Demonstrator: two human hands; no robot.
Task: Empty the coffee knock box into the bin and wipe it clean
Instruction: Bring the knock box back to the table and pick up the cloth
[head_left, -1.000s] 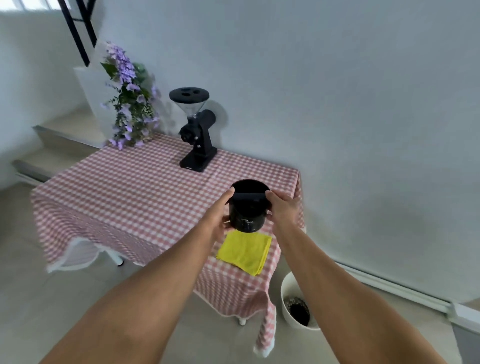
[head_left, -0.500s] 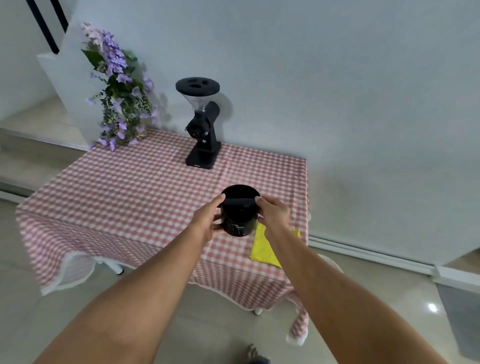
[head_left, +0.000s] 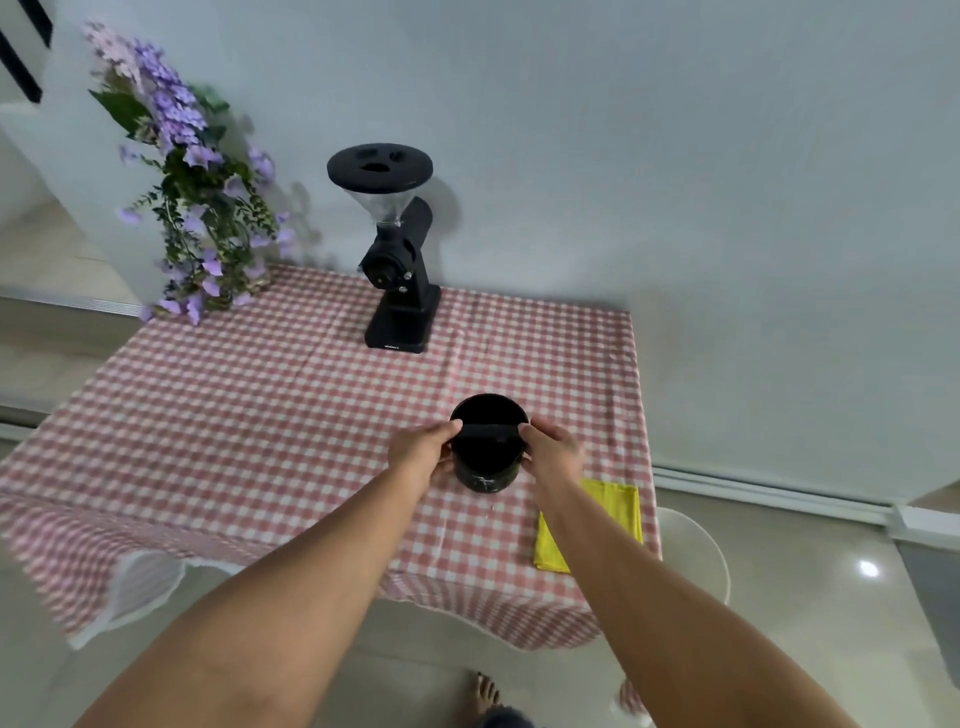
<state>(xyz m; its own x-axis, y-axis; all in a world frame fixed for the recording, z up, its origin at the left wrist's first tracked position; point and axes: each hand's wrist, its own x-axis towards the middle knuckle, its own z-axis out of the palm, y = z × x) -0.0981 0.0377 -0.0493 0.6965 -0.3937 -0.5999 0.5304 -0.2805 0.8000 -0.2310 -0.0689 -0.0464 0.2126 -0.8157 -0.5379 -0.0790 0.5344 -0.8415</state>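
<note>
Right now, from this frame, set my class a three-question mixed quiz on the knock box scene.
1. True or false: the left hand and right hand both grip the knock box.
2. Where does the yellow cloth lie? A) inside the knock box B) on the table C) on the floor
3. Fill in: the flowers are ____.
Key: 1 true; 2 B; 3 purple.

- Knock box (head_left: 487, 457): black.
- Cloth (head_left: 618, 512): yellow.
- Tablecloth (head_left: 270, 415): pink-and-white check.
- Grinder (head_left: 397, 270): black, clear hopper.
- Flowers (head_left: 182, 171): purple, green leaves.
- Bin (head_left: 696, 551): white.
- Wall (head_left: 675, 156): pale grey.
</note>
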